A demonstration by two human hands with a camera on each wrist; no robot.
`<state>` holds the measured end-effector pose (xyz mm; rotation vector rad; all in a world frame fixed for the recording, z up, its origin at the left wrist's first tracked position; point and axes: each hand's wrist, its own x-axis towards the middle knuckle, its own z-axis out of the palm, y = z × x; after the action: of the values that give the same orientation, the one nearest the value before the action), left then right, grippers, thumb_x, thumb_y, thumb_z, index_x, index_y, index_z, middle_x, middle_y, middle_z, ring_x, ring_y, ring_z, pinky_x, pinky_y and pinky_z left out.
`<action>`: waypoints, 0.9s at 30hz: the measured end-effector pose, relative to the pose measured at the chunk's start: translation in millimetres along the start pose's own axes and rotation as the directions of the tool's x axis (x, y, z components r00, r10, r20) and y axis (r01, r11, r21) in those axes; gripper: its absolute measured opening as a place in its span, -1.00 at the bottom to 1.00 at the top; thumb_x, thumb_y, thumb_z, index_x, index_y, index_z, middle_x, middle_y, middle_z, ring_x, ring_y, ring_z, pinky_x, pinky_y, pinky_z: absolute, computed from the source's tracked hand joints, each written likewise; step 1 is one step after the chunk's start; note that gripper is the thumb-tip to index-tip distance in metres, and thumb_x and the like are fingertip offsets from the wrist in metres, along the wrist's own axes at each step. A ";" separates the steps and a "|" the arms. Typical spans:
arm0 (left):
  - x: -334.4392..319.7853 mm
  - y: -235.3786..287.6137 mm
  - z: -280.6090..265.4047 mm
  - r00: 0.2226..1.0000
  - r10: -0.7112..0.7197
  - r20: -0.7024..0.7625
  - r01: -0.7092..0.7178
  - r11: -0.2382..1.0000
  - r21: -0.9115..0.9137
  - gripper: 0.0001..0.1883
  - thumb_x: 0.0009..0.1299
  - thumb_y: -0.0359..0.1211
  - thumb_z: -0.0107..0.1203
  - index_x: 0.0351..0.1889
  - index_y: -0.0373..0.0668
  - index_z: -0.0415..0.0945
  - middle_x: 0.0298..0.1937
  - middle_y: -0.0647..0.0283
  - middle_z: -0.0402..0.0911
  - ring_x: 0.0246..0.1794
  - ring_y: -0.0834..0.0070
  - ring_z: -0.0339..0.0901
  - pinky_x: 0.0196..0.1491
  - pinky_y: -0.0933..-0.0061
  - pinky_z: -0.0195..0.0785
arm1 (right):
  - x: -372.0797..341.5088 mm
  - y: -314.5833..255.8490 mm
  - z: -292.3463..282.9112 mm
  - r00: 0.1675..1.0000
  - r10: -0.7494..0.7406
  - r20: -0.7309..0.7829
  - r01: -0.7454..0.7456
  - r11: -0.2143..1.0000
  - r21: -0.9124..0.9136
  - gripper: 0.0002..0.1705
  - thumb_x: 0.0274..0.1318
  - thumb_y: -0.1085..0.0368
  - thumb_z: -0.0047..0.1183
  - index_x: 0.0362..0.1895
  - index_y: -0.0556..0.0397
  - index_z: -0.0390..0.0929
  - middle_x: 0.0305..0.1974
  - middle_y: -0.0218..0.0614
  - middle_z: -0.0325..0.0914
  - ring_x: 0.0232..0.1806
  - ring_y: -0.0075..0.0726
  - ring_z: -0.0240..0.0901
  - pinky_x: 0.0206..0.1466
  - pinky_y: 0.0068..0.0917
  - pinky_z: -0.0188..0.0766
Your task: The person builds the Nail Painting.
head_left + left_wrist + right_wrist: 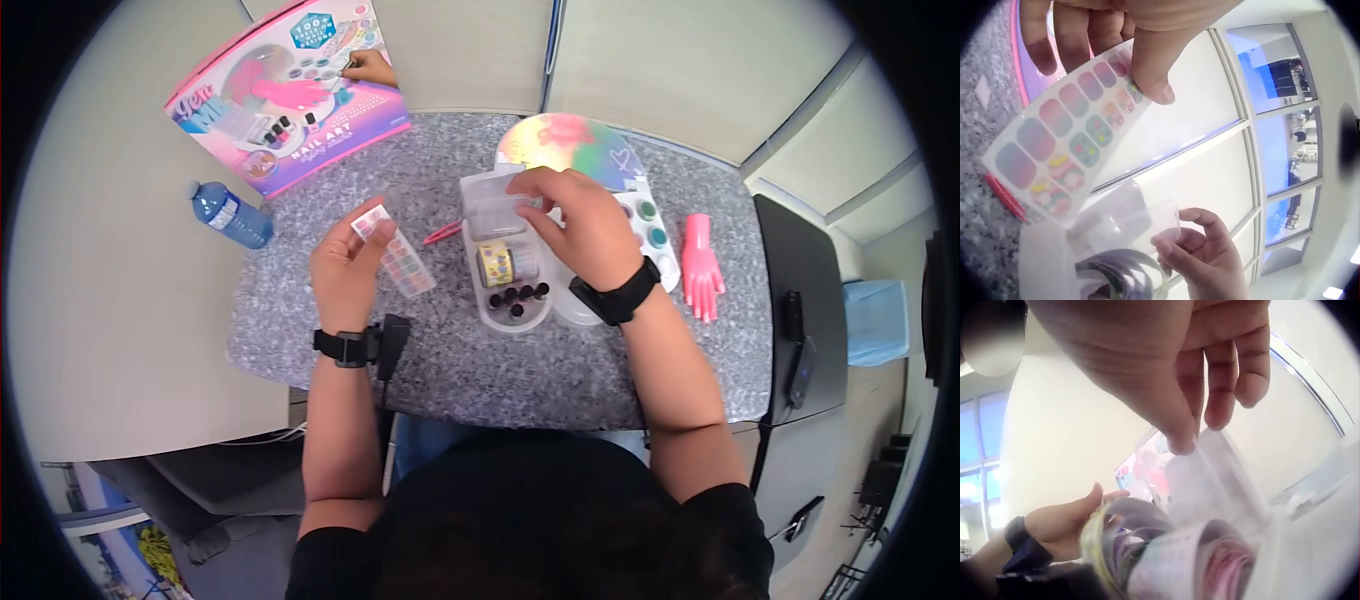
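Observation:
My left hand (343, 272) pinches a sheet of nail stickers (408, 268) between thumb and fingers, left of the white tray (503, 324). The left wrist view shows pink, blue and floral designs on the sheet. With thumb and fingertips, my right hand (592, 228) grips the edge of a clear plastic box (488, 207) at the tray's far end. In the right wrist view, that clear box stands tilted behind the rolled strips (1166, 565). Inside the tray, a yellow patterned roll (495, 264) sits beside a paler one, near several black-capped polish bottles (518, 295).
Pink tweezers (442, 233) lie left of the tray. A nail art box (290, 100) and a water bottle (232, 215) stand at the left. To the right are a palette with green pots (657, 237), a rainbow panel (570, 145) and a pink model hand (702, 268).

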<state>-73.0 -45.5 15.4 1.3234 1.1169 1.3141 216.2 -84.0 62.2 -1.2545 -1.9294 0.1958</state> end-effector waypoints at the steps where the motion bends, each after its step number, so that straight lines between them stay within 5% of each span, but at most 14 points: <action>1: 0.6 -4.4 -1.9 1.000 0.002 -0.007 -0.001 0.995 0.098 -0.62 0.58 -0.29 0.35 0.25 -0.29 0.72 -0.16 0.30 0.82 -0.20 0.65 0.69 -0.10 0.52 0.52 | -0.7 1.3 -3.1 1.000 0.000 0.025 0.001 0.999 -0.034 -0.78 0.27 0.33 0.30 -0.01 -0.06 0.68 -0.14 -0.26 0.76 -0.12 -0.02 0.66 -0.02 -0.11 0.58; 4: 1.3 -12.0 -12.2 0.990 -0.129 0.063 0.100 0.935 0.340 -0.67 0.55 -0.25 0.38 0.10 -0.32 0.79 -0.20 0.30 0.83 -0.22 0.66 0.69 -0.14 0.52 0.50 | 2.5 5.5 11.5 0.995 0.023 0.102 -0.020 0.999 -0.035 -0.82 0.19 0.39 0.35 -0.11 -0.06 0.71 -0.15 -0.33 0.77 -0.08 -0.01 0.65 0.02 -0.11 0.59; 5: 0.8 -15.2 -7.2 0.994 -0.110 0.012 0.104 0.967 0.234 -0.65 0.50 -0.16 0.44 -0.09 -0.32 0.84 -0.31 0.27 0.83 -0.33 0.69 0.65 -0.31 0.56 0.39 | 2.4 6.1 17.9 0.995 -0.011 0.103 0.015 0.999 -0.045 -0.82 0.18 0.38 0.36 -0.12 -0.05 0.72 -0.13 -0.33 0.77 -0.06 -0.02 0.65 0.04 -0.12 0.59; 10: 3.5 14.0 14.1 1.000 -0.021 0.006 0.020 0.981 0.193 -0.67 0.48 -0.18 0.46 -0.08 -0.30 0.84 -0.20 0.20 0.87 -0.32 0.71 0.66 -0.35 0.53 0.44 | 2.7 -9.9 5.9 0.994 -0.062 0.088 0.075 0.987 -0.144 -0.79 0.14 0.35 0.42 -0.11 -0.03 0.74 -0.06 -0.30 0.77 -0.02 -0.01 0.65 0.08 -0.12 0.59; 12: -1.8 30.9 33.7 0.982 0.184 0.042 -0.181 0.981 -0.066 -0.72 0.40 -0.21 0.51 -0.11 -0.23 0.85 -0.01 0.18 0.85 -0.15 0.60 0.72 -0.16 0.45 0.56 | 8.0 -27.0 7.3 0.996 -0.092 -0.003 0.093 0.994 0.049 -0.72 0.13 0.31 0.46 -0.05 -0.03 0.76 -0.02 -0.25 0.76 0.03 0.00 0.65 0.12 -0.12 0.58; 13: -3.3 36.8 36.9 0.983 0.179 0.030 -0.177 0.982 -0.060 -0.72 0.40 -0.21 0.51 -0.11 -0.23 0.85 -0.01 0.18 0.85 -0.15 0.60 0.72 -0.16 0.45 0.56 | 9.9 -38.6 6.9 0.996 -0.093 -0.013 0.093 0.992 0.083 -0.72 0.15 0.29 0.48 -0.04 -0.03 0.79 -0.07 -0.24 0.77 0.02 -0.02 0.67 0.05 -0.18 0.60; 15: -1.3 43.9 46.9 0.823 0.547 0.154 -0.566 0.813 0.134 -0.70 0.34 -0.34 0.49 0.03 -0.16 0.83 0.18 0.14 0.79 0.21 0.37 0.69 0.25 0.33 0.50 | 9.3 -44.9 9.2 0.998 -0.063 -0.002 0.063 0.993 0.096 -0.75 0.16 0.29 0.48 -0.07 -0.02 0.79 -0.12 -0.24 0.78 -0.04 -0.05 0.69 -0.03 -0.22 0.60; 18: 9.8 40.5 50.8 0.816 0.556 0.157 -0.573 0.813 0.099 -0.65 0.19 -0.21 0.61 -0.10 -0.09 0.83 0.17 0.21 0.76 0.24 0.19 0.67 0.27 0.14 0.48 | -0.3 -33.4 4.2 0.998 -0.001 -0.065 0.004 0.998 0.058 -0.79 0.17 0.31 0.48 -0.12 0.01 0.79 -0.20 -0.24 0.79 -0.19 -0.15 0.71 -0.17 -0.31 0.58; 21: 32.5 4.2 28.7 0.885 0.445 0.133 -0.447 0.738 0.506 -0.66 0.22 -0.24 0.57 -0.04 0.02 0.81 0.22 0.24 0.74 0.29 0.10 0.61 0.38 0.10 0.40 | 1.7 -23.8 12.3 0.974 0.225 -0.036 -0.219 0.969 0.110 -0.83 0.17 0.35 0.49 -0.18 0.04 0.77 -0.26 -0.27 0.79 -0.35 -0.31 0.66 -0.26 -0.39 0.50; 22: 33.0 -1.6 23.9 0.881 0.454 0.131 -0.453 0.733 0.508 -0.66 0.22 -0.24 0.57 -0.04 0.02 0.81 0.22 0.24 0.74 0.29 0.10 0.61 0.38 0.10 0.40 | -0.3 -14.4 14.2 0.950 0.312 0.009 -0.310 0.940 0.145 -0.84 0.17 0.35 0.49 -0.19 0.04 0.78 -0.25 -0.29 0.79 -0.34 -0.34 0.64 -0.25 -0.40 0.49; 24: 31.9 -12.2 23.3 0.957 0.148 0.248 -0.289 0.467 0.836 -0.67 0.19 -0.17 0.59 -0.09 0.11 0.80 0.22 0.28 0.73 0.33 0.08 0.56 0.39 0.05 0.37 | -0.9 -6.2 20.3 0.971 0.238 -0.020 -0.231 0.959 0.164 -0.84 0.15 0.35 0.50 -0.22 0.04 0.78 -0.25 -0.30 0.78 -0.33 -0.33 0.63 -0.23 -0.39 0.49; 27: 35.7 -26.0 24.8 0.937 0.151 0.316 -0.350 0.379 0.857 -0.71 0.16 -0.13 0.60 -0.18 0.15 0.81 0.21 0.30 0.73 0.36 0.10 0.51 0.40 0.08 0.34 | -2.0 1.3 21.9 0.989 0.138 -0.052 -0.131 0.985 0.116 -0.85 0.12 0.36 0.51 -0.26 0.04 0.77 -0.23 -0.32 0.75 -0.28 -0.29 0.61 -0.17 -0.36 0.50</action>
<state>-47.5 -6.6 -4.7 2.4665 1.6300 0.6623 202.3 -78.8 46.0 -1.3018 -1.7591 0.3278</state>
